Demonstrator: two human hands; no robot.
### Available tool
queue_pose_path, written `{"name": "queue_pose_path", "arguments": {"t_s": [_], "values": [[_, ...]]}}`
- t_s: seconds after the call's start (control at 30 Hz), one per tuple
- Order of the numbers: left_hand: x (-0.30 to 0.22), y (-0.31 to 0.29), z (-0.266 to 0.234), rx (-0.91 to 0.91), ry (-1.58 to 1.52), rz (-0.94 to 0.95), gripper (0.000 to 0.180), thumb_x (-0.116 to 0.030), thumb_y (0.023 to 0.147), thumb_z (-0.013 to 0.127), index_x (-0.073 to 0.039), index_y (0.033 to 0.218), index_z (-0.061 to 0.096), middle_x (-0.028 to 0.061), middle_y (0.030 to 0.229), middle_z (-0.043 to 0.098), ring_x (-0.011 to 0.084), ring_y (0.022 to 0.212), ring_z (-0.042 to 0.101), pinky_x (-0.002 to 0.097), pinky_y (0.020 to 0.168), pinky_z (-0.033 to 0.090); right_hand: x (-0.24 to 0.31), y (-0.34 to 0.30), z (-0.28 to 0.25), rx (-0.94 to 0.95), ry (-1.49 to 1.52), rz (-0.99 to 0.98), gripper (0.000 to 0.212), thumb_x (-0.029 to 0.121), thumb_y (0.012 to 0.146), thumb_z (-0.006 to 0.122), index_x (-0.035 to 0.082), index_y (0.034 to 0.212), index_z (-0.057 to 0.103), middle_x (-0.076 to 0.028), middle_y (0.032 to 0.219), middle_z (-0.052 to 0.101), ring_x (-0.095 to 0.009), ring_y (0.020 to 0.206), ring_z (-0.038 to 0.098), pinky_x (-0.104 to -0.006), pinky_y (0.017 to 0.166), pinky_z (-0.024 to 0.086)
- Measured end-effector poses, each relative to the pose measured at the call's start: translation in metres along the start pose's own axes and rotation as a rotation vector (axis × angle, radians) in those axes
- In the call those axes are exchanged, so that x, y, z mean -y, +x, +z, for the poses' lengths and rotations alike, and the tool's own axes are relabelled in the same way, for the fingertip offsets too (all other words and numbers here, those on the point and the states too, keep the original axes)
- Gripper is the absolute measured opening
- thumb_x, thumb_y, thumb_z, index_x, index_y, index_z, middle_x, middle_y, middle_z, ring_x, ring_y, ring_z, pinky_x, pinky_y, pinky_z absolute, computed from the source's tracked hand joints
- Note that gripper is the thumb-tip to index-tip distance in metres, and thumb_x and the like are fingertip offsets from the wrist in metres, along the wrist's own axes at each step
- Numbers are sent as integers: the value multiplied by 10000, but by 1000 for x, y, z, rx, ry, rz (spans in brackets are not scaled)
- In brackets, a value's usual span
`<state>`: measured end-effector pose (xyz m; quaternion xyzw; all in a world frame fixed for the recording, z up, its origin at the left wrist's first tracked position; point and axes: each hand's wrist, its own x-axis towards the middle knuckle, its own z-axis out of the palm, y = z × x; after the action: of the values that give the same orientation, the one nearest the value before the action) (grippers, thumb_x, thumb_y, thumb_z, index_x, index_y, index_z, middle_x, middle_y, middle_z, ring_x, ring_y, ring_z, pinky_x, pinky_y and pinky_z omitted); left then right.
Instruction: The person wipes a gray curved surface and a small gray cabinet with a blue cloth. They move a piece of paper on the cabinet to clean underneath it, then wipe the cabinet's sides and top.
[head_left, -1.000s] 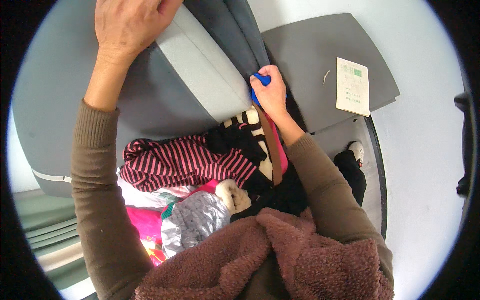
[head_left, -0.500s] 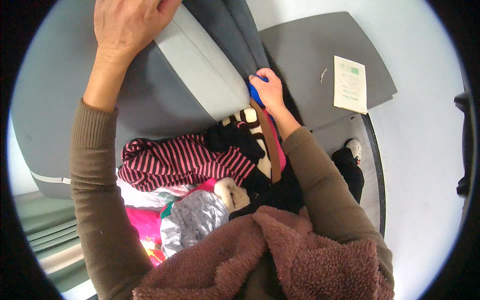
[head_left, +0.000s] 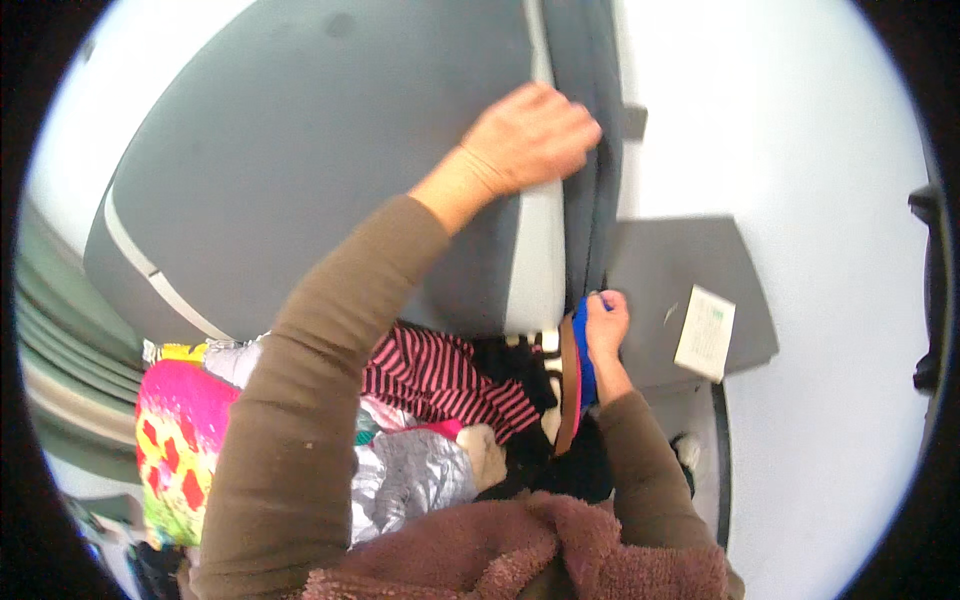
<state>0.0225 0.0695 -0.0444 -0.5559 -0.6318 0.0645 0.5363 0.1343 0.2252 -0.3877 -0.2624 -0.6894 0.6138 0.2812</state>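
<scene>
My right hand (head_left: 606, 325) is closed on a piece of blue cloth (head_left: 584, 370) beside a brown strip (head_left: 570, 385). Farther off, my left hand (head_left: 530, 138) is closed at the light band of a large grey padded surface (head_left: 400, 120), knuckles toward its dark grey edge (head_left: 590, 210); whatever its fingers hold is hidden. Below that surface lies a crumpled black-and-pink striped garment (head_left: 440, 375). Silvery cloth (head_left: 410, 465) and a cream fluffy piece (head_left: 483, 455) are heaped nearer to me.
At the right is a grey tabletop (head_left: 650, 260) carrying a pale booklet (head_left: 707, 335). A bright pink patterned cushion-like item (head_left: 180, 420) lies by my left forearm. Green curtains (head_left: 70, 330) hang at the left. Brown fleece (head_left: 450, 545) covers my front.
My left hand has swung right across the padded surface toward its dark edge. My right hand keeps hold of the blue cloth, of which more shows. The view has shifted.
</scene>
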Motion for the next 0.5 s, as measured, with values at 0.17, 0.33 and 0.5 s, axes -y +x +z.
{"name": "queue_pose_path", "arguments": {"t_s": [0.17,0.33,0.5], "values": [[-1,7,-18,-110,21,-25,468,-242,826,704,-107,1261,596,94,1278,605,209,1118,603,356,970,470,252,21,-25,129,315,-543,185,178,942,724,27,1015,646,-37,932,644,-149,865,578,-333,840,505],[-23,-21,-46,-485,-108,-742,614,-22,778,605,-81,1387,557,145,1432,522,347,1351,465,522,1110,316,370,0,-7,422,287,-1159,543,244,889,759,82,1374,574,-149,1485,488,-254,1313,491,-424,1117,373],[-73,-110,-46,-234,-5,-908,579,-51,865,601,-6,1434,502,228,1518,465,443,1453,379,580,1212,215,305,0,49,174,-237,-1547,577,434,847,739,222,1370,618,-51,1498,536,-244,1113,590,-465,980,377]]}}
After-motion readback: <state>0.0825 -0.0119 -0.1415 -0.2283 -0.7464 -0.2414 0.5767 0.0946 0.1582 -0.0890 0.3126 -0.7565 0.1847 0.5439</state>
